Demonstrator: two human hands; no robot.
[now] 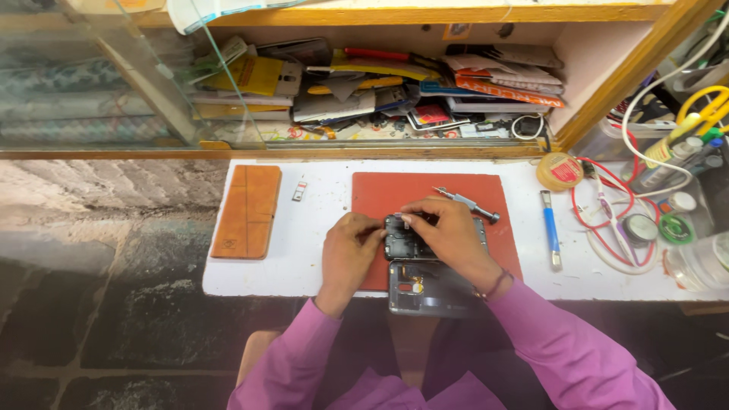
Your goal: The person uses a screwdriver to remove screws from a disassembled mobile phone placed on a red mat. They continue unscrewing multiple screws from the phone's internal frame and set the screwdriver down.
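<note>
Closest to the person, a grey phone frame (429, 290) lies at the white table's (319, 220) near edge, half on the red work mat (395, 193), its inside facing up. Just above it, both hands are busy on a dark phone body (406, 239) that sits on the mat: the left hand (348, 254) is curled, fingers pinching the body's left edge, while the right hand (449, 235) arches over the top, fingertips pressed onto it near the upper left corner. Pink sleeves run back from both wrists. Past the right hand, a small metal screwdriver (467, 203) rests slantwise on the mat. Off to the left on the table, a tan leather phone case (247, 211) lies flat; to the right, a blue-handled tool (551, 231), then a tangle of red wire (607, 224) and a roll of tape (560, 171). Farthest back, the wooden shelf (395, 148) is crammed with papers and packets.
</note>
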